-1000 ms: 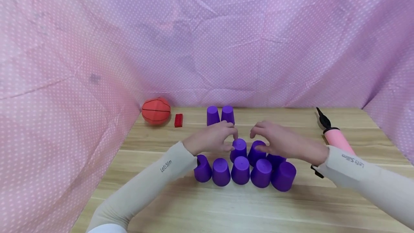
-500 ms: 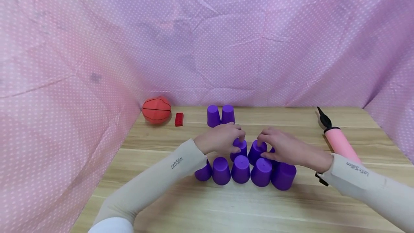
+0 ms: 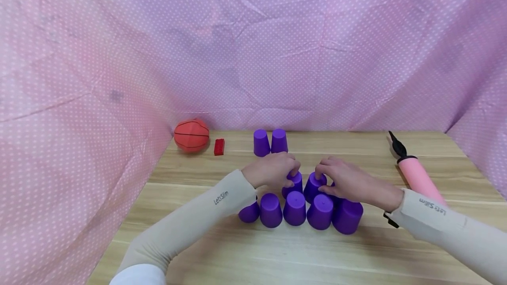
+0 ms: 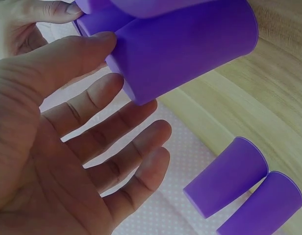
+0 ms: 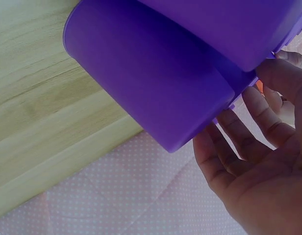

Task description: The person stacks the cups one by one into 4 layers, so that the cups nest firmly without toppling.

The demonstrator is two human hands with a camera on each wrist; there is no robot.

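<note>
Purple cups (image 3: 295, 208) clustered mid-table; L hand (image 3: 273, 171), R hand (image 3: 344, 181) fingers each pinching one.

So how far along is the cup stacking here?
A front row of five cups stands upside down. The left hand and right hand each touch a second-row cup. Two spare cups at the back are untouched, so the upper rows look unfinished.

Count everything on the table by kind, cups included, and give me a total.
Purple cups: 10 (one mostly hidden behind the right hand)
Orange ball: 1
Red block: 1
Pink pump: 1
Total: 13
</note>
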